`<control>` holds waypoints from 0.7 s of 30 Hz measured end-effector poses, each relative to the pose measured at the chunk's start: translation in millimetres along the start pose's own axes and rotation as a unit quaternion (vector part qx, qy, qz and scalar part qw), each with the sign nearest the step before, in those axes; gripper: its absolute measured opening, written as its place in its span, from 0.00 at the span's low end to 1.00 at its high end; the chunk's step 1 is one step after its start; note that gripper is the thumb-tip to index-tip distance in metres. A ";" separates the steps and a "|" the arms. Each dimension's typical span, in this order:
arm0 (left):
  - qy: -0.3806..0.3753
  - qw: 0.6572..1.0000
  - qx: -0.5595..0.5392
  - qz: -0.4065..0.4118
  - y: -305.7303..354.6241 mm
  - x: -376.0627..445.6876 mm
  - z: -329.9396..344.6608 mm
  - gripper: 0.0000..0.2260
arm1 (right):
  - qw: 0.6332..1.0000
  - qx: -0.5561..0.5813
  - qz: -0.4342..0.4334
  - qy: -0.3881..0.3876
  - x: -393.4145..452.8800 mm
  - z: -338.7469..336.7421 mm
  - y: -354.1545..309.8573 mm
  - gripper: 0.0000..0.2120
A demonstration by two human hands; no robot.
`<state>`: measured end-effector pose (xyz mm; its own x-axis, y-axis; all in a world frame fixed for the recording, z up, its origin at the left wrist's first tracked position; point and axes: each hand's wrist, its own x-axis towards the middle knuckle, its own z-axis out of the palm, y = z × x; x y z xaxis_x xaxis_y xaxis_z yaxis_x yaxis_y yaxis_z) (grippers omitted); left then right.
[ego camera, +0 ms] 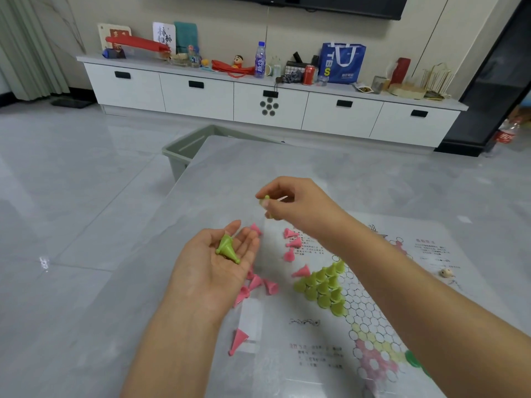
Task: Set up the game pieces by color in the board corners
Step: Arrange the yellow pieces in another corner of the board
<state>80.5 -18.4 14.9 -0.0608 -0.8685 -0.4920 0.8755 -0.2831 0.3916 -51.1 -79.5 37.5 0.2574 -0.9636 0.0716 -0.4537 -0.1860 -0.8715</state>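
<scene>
- Left hand (221,262): palm up, fingers relaxed and slightly spread, raised above the left part of the table (230,168). Green cone pieces (228,249) lie loose on the palm near the finger bases.
- Right hand (290,203): raised over the table beyond the far-left corner of the board sheet (313,349). Thumb and fingertips pinch a yellow-green piece (265,201); the remaining fingers are curled.
- Board sheet: flat on the right half of the table; its left edge runs from near to far just right of the left hand. The right forearm crosses its right part and hides some cells.
- Yellow-green pieces (323,285): standing upright, packed in a triangle on one point of the star grid, touching one another.
- Pink cone pieces (258,284): tipped on their sides, scattered along the sheet's left edge; one group lies below the left hand, another group (291,241) lies farther away, and a single piece (238,340) lies nearer.
- Open room: bare tabletop lies to the left of and beyond both hands, up to the table's far edge.
- Grey-green bin (178,155): on the floor, against the table's far-left corner.
- White cabinet (258,99): along the far wall, well apart.
</scene>
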 end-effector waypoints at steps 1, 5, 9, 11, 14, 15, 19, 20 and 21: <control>-0.020 1.000 0.002 -0.017 -2.8 -1.6 2.3 0.12 | 1.000 -0.006 -0.026 -0.014 -12.7 2.5 -7.6 0.07; -0.101 0.991 0.029 -0.078 -19.9 -6.4 9.3 0.14 | 0.997 -0.046 -0.051 -0.020 -54.1 12.2 -13.1 0.06; -0.097 0.991 0.053 -0.075 -31.9 -7.9 11.3 0.11 | 0.999 0.042 -0.011 0.025 -75.1 3.4 -5.8 0.07; -0.071 0.989 0.111 -0.071 -35.8 -10.8 13.6 0.09 | 0.995 0.078 -0.008 0.061 -85.1 -10.0 -4.7 0.07; -0.052 0.970 0.237 -0.024 -41.0 -12.2 15.1 0.09 | 0.983 0.085 0.004 0.163 -100.7 -38.0 5.9 0.07; -0.048 0.961 0.271 0.000 -42.0 -11.6 14.6 0.10 | 0.975 0.095 0.021 0.202 -106.2 -46.4 11.9 0.06; -0.025 0.942 0.332 0.047 -42.9 -9.4 13.6 0.07 | 0.950 0.088 0.101 0.281 -124.1 -60.5 45.3 0.02; -0.021 0.945 0.323 0.043 -42.5 -8.7 14.0 0.07 | 0.950 0.083 0.118 0.277 -125.8 -59.8 54.3 0.02; -0.019 0.950 0.309 0.036 -41.6 -8.1 14.0 0.07 | 0.951 0.080 0.133 0.267 -126.4 -58.3 61.8 0.02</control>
<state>37.9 -5.3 13.5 -0.0391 -0.9054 -0.4227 0.4299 -0.3971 0.8108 -161.4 19.6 2.8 -0.3384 -0.9402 0.0378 -0.2957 0.0681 -0.9529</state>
